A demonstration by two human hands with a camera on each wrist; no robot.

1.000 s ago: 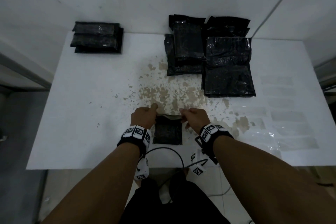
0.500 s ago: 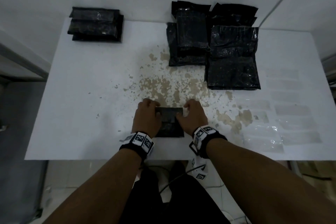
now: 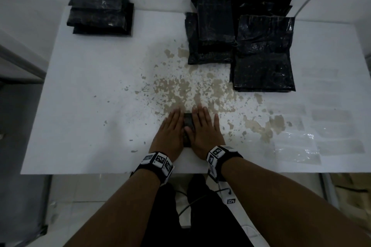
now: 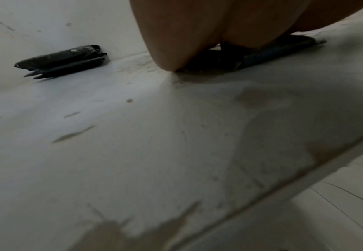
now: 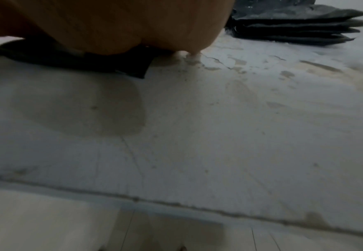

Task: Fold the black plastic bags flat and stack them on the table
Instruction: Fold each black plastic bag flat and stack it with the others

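From the head camera, the folded bag (image 3: 188, 126) lies near the table's (image 3: 90, 106) front edge, bare white surface on either side. The left hand (image 3: 170, 136) and right hand (image 3: 204, 132) press it with flat, straight fingers. In the left wrist view, a finished stack (image 4: 62, 61) sits by the wall. In the right wrist view, unfolded bags (image 5: 294, 23) are piled beyond.

Glossy crinkled black plastic bags (image 3: 263, 54), matt white table (image 3: 96, 94) with flaking paint
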